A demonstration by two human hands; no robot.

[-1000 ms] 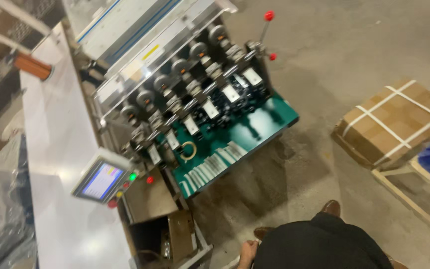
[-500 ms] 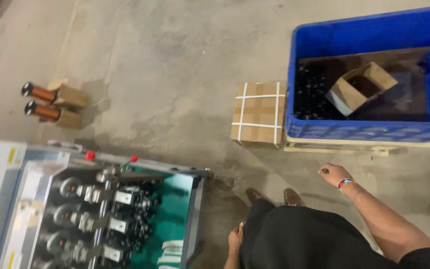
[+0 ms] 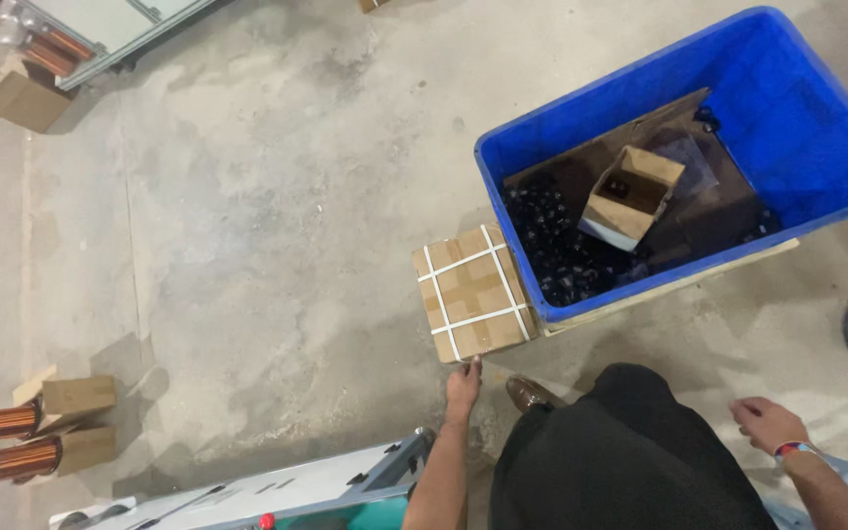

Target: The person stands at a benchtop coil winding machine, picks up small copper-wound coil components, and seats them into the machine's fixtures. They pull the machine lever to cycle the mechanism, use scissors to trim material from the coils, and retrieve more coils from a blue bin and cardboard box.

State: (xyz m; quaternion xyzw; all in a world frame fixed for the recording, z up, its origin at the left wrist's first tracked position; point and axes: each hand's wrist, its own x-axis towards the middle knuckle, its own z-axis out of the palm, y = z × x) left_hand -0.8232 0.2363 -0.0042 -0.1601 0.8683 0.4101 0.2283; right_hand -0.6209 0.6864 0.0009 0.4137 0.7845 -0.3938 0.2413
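Rough grey concrete floor (image 3: 247, 245), stained and mottled, is filling most of the view. Just beyond the left hand (image 3: 462, 385) a squarish cardboard box (image 3: 473, 291) is sitting on the floor, taped brown and bound with crossing white straps. The left fingers (image 3: 471, 366) are pointing straight and close together, their tips touching or almost touching the box's near bottom edge; they are gripping nothing. The box is lying ahead of those fingertips and leaning against a pale wooden pallet edge under a blue bin (image 3: 787, 98).

The bin is smooth moulded plastic with rounded corners, holding a heap of small glossy black parts, flat cardboard sheets and a small open carton (image 3: 630, 196). What the black parts are is hard to make out.

The right hand (image 3: 766, 423), wearing a coloured wristband, is hovering loosely open and empty over the floor, well apart from the box. Dark clothing is hiding the person's legs and all but a brown shoe tip.

Far left of the fingers, two copper wire spools (image 3: 7, 442) are resting by small cardboard blocks. A grey machine edge is being cut off by the bottom border, and more spools are being cropped at the top left corner.
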